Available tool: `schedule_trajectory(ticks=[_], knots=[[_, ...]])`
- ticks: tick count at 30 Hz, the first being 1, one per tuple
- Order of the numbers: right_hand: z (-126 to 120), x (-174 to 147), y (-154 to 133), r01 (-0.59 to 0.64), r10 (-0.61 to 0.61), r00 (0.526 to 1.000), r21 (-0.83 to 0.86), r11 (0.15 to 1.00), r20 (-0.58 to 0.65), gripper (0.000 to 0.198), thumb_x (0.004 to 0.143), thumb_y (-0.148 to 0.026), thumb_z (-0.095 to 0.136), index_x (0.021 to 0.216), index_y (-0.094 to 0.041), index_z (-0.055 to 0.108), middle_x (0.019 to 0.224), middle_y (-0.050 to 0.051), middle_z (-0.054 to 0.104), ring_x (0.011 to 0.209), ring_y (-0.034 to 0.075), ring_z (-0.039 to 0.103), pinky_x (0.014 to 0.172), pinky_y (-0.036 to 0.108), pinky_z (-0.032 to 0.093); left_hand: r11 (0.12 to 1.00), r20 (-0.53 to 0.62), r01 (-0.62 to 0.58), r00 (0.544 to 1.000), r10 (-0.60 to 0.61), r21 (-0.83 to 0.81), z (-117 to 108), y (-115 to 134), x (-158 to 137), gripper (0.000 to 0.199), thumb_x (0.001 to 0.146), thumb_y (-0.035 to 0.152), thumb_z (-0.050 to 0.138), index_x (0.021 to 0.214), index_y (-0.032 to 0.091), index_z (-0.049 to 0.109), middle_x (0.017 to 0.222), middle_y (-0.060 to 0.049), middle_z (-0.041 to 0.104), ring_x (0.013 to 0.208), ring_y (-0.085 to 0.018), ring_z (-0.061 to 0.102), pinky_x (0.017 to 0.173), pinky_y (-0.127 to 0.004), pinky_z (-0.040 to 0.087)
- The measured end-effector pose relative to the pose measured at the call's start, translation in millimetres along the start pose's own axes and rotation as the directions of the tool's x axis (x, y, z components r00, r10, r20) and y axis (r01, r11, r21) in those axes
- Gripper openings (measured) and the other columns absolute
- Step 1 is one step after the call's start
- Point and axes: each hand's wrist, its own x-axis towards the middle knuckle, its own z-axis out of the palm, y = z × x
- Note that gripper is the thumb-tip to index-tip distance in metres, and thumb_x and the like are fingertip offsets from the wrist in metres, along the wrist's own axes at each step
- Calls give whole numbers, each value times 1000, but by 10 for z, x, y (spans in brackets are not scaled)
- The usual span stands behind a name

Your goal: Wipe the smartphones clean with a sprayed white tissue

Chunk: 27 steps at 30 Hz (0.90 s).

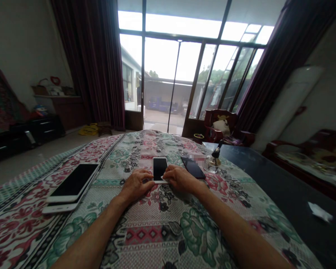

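A white-framed smartphone [160,170] with a dark screen lies flat on the flowered tablecloth. My left hand [138,183] is at its left edge, thumb and bent fingers against the frame. Over the lower right of the screen, my right hand [180,178] is closed, pinching a small white wad [163,178], tissue-like, mostly hidden by the fingers. Just beyond my right hand lies a dark smartphone [194,168], partly covered by the hand. To the left, a large white smartphone [74,181] is stacked on another white device [60,207].
A clear glass jar [212,164] with a black-handled brush [217,149] stands at the right. A dark tabletop [268,175] adjoins the tablecloth [145,224], with a crumpled white tissue [320,212] on it. Beyond are a wooden chair [221,127] and glass doors [170,86].
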Motion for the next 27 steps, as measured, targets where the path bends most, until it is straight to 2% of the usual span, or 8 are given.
schedule_trajectory(ticks=[9, 17, 24, 27], knots=[[94, 57, -167, 62, -62, 998, -18, 998, -1, 24, 85, -10, 48, 89, -23, 68, 99, 5, 60, 89, 17, 53, 79, 28, 39, 1000, -14, -12, 1000, 12, -2, 5, -9, 5, 19, 77, 20, 62, 90, 24, 75, 102, -4, 72, 102, -21, 62, 96, -37, 45], [-76, -36, 31, -4, 3, 999, 20, 1000, 54, 26, 83, -8, 49, 85, -23, 70, 93, 4, 61, 85, 16, 54, 77, 27, 40, 1000, -7, -8, 1000, 7, -22, 18, -29, 7, 18, 79, 23, 62, 93, 25, 75, 103, -4, 72, 101, -20, 62, 95, -38, 45], [53, 46, -203, 57, -57, 998, -18, 998, 25, 24, 85, -10, 49, 89, -24, 68, 99, 5, 61, 89, 17, 53, 79, 27, 39, 999, -24, -29, 999, 29, -22, 30, -37, 13, 24, 80, 14, 55, 89, 25, 75, 100, -2, 72, 97, -18, 62, 93, -35, 46], [45, 44, -163, 54, -54, 998, -2, 999, 27, 24, 84, -9, 49, 88, -24, 68, 99, 4, 61, 89, 16, 53, 79, 27, 39, 999, -14, -27, 1000, 26, -37, 22, -24, 13, 25, 80, 13, 54, 88, 26, 75, 99, -1, 72, 96, -18, 63, 92, -35, 47]])
